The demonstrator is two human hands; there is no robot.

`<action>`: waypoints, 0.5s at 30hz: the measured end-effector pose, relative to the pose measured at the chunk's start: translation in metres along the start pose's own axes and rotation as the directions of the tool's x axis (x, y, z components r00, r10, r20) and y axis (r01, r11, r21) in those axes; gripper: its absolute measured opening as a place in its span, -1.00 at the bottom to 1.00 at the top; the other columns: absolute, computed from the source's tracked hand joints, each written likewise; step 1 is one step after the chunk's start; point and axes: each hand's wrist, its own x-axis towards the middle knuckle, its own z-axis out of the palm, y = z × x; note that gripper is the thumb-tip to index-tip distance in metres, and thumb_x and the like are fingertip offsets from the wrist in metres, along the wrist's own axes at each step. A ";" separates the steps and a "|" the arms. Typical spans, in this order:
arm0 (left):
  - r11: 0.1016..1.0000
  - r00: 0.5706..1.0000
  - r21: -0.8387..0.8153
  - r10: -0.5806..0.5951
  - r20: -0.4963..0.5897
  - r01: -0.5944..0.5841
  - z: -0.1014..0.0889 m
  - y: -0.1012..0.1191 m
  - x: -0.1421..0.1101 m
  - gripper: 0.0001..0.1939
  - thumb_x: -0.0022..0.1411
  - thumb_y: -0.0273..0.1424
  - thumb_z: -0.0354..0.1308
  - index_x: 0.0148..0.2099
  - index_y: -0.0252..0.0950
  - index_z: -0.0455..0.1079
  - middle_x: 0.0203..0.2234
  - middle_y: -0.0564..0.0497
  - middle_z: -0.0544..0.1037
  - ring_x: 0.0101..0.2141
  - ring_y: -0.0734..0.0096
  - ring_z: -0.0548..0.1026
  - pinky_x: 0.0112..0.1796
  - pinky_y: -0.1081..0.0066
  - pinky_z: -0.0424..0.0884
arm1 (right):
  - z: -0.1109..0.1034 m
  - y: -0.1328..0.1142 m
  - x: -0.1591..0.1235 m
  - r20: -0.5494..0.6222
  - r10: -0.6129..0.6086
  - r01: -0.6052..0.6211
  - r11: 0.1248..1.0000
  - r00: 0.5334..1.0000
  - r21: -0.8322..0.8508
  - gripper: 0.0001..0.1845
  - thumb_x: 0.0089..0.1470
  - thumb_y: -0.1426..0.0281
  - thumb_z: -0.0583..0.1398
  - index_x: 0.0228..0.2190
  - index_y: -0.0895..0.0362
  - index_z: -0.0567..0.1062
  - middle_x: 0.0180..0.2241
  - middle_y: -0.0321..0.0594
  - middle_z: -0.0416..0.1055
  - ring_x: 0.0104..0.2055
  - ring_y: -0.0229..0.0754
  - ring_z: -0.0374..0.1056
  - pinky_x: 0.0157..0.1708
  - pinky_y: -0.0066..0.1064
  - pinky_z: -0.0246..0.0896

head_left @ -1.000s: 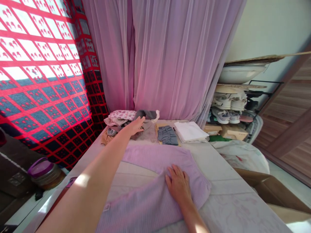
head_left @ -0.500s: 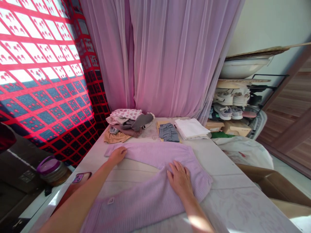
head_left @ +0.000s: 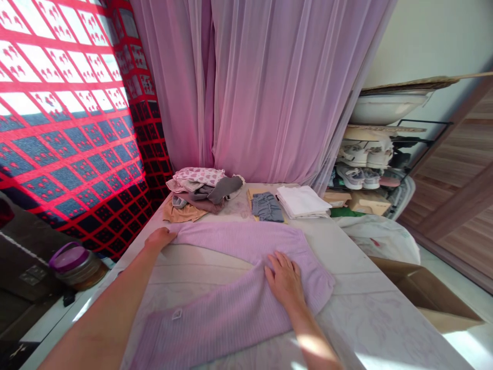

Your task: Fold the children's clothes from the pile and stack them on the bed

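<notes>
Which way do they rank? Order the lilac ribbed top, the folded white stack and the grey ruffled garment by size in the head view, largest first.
1. Lilac ribbed top, helped by being nearest the camera.
2. Folded white stack.
3. Grey ruffled garment.

Knit top [head_left: 231, 288] coloured pale lilac and finely ribbed; folded cloth [head_left: 198, 176] printed with pink hearts on white; ruffled garment [head_left: 267, 207] dyed slate blue; folded stack [head_left: 302, 201] coloured plain white; sheer curtain [head_left: 269, 92] tinted mauve-pink; window hanging [head_left: 65, 128] patterned with a red grid over black and blue, dotted with small red motifs.
</notes>
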 end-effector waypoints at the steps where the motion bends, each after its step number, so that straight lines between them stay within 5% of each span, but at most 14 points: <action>1: 1.000 1.000 -0.010 0.006 -0.006 -0.006 0.001 0.003 0.000 -0.66 0.12 -0.14 0.09 -0.22 -0.27 0.50 -0.21 -0.20 0.63 -0.15 -0.01 0.57 -0.21 0.20 0.45 | 0.000 0.000 0.000 -0.002 0.002 -0.002 1.000 1.000 0.001 -0.58 0.22 0.32 0.03 0.06 0.07 0.46 0.19 -0.06 0.30 0.24 -0.02 0.13 0.21 -0.08 -0.11; 7: 0.993 0.985 -0.113 -0.064 -0.161 0.046 0.004 0.011 -0.008 -0.52 0.31 -0.14 -0.16 0.14 -0.25 0.28 -0.01 -0.23 0.54 -0.04 0.02 0.52 -0.16 0.21 0.42 | 0.000 -0.001 0.000 0.003 0.007 -0.007 1.000 1.000 0.005 -0.59 0.23 0.33 0.03 0.06 0.05 0.45 0.19 -0.07 0.30 0.25 -0.03 0.13 0.22 -0.07 -0.10; 12: 0.987 0.986 -0.158 -0.056 -0.156 0.031 0.010 0.010 -0.019 -0.51 0.30 -0.23 -0.06 0.22 -0.30 0.21 0.03 -0.23 0.52 0.01 0.04 0.50 -0.09 0.20 0.41 | 0.001 0.000 0.002 0.019 0.029 -0.030 0.996 0.999 0.083 -0.58 0.20 0.34 0.05 0.04 0.05 0.47 0.19 -0.08 0.31 0.26 -0.01 0.14 0.22 -0.05 -0.07; 15: 0.987 0.987 -0.158 -0.027 -0.159 0.002 0.016 0.007 -0.023 -0.43 0.32 -0.28 -0.05 0.32 -0.37 0.07 0.11 -0.27 0.44 0.08 0.05 0.44 -0.01 0.20 0.37 | -0.009 0.018 0.015 0.040 0.108 -0.112 0.981 0.993 0.157 -0.59 0.18 0.35 0.05 0.01 0.07 0.50 0.15 -0.13 0.37 0.20 -0.06 0.23 0.17 -0.23 0.07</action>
